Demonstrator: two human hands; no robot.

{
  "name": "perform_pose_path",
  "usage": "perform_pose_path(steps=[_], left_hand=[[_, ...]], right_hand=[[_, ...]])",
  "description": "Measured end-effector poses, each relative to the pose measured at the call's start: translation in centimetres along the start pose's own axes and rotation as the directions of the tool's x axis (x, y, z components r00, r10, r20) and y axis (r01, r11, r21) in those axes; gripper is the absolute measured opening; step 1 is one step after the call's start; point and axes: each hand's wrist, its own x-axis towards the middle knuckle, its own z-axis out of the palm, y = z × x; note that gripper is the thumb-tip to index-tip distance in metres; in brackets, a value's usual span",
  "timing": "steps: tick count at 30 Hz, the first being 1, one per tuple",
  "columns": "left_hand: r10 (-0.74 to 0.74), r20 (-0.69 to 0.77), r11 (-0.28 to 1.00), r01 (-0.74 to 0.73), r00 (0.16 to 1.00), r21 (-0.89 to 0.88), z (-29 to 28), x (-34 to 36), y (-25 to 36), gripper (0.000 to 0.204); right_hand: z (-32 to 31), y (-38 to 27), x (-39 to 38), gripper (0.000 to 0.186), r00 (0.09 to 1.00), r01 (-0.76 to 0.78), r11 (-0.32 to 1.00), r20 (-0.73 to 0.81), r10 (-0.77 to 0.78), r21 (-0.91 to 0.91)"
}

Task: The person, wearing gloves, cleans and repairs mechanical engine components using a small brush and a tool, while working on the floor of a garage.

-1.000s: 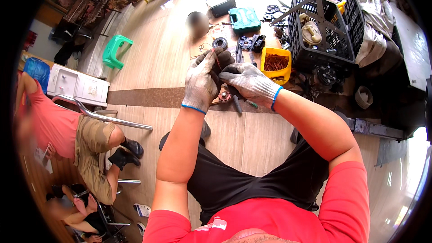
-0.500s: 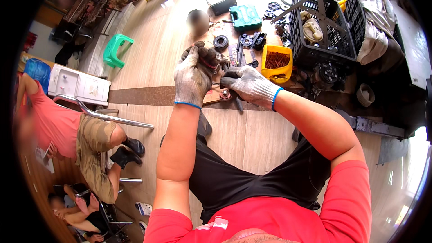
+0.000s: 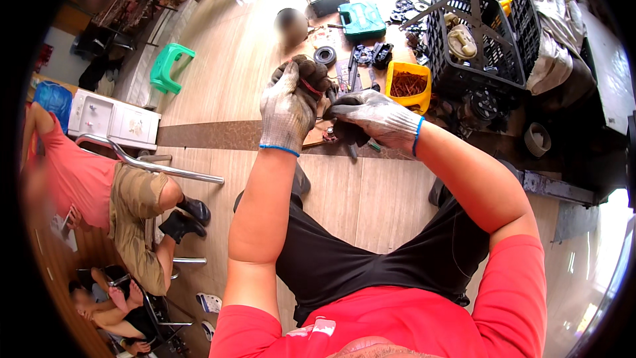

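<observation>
Both my hands wear white knitted gloves with dark, soiled fingers, raised close together over a low cluttered work area. My left hand is closed, its fingers curled round something mostly hidden; a thin red wire shows along them. Just to its right, my right hand is closed too, thumb and fingers pressed together near the left fingertips. What it grips is hidden by the glove. Below the hands a small red and metal part lies on a board. A black ring lies just beyond.
A yellow container of reddish-brown pieces stands right of the hands. Behind it are black parts and a teal case. Black crates fill the far right. A green stool stands left; a person sits at the left.
My right hand has shifted slightly right and its fingers have turned a little. My left hand has moved slightly right, still curled. The red wire shows more plainly.
</observation>
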Motion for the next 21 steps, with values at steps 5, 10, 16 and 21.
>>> perform_pose_path(steps=[5,10,16,21], left_hand=[[-0.129,0.112,0.987,0.138,0.985,-0.08,-0.1,-0.2,1.0,0.021],[-0.229,0.242,0.972,0.236,0.943,-0.002,0.2,-0.5,2.0,0.022],[-0.398,0.35,0.879,0.243,0.848,0.411,0.3,-1.6,3.3,0.02],[-0.481,0.177,0.603,0.177,0.858,0.778,1.6,-2.2,2.8,0.024]], right_hand=[[0.0,-0.6,0.1,0.02,0.997,0.071,0.979,0.013,-0.07,-0.189],[-2.7,0.2,2.0,0.02,0.96,0.279,0.861,0.092,-0.266,-0.425],[-3.7,-2.2,1.3,0.022,0.999,0.013,0.902,-0.038,-0.032,-0.431],[-5.3,-2.5,0.7,0.02,0.86,0.415,0.195,0.314,-0.402,-0.889]])
